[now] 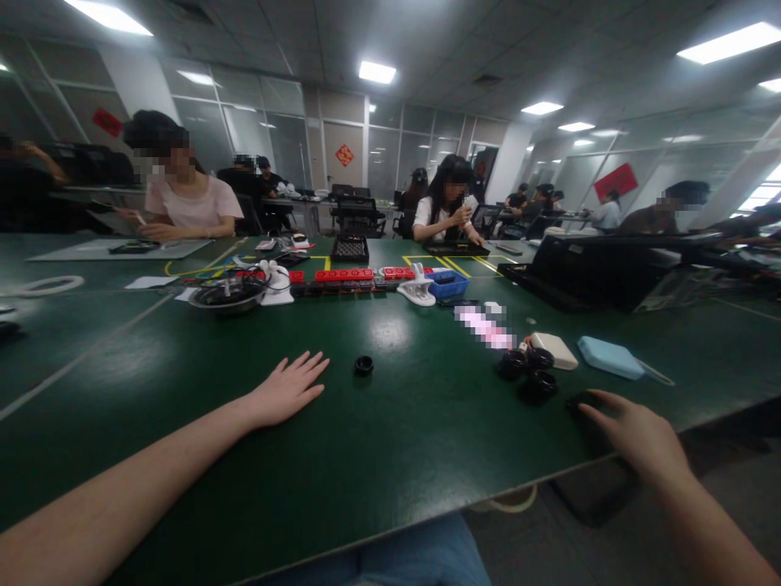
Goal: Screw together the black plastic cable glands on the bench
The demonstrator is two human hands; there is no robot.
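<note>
My left hand [290,391] lies flat on the green table [390,439], fingers stretched out and holding nothing. Just right of its fingertips stands a small round black part [364,365], hollow at the top, untouched. Near the table's right front edge, my right hand [638,427] has its thumb and fingers closed round a small black part [575,403], whose shape is partly hidden and dark. Left of that hand, several similar black parts [542,382] sit in a close group.
Behind the black group lie a cream case [554,350] and a light blue case [610,358] with a strap. Further back are red power strips [345,275], a blue bin [448,284], white clamps [417,286] and a metal bowl [225,299]. Two people sit across the table.
</note>
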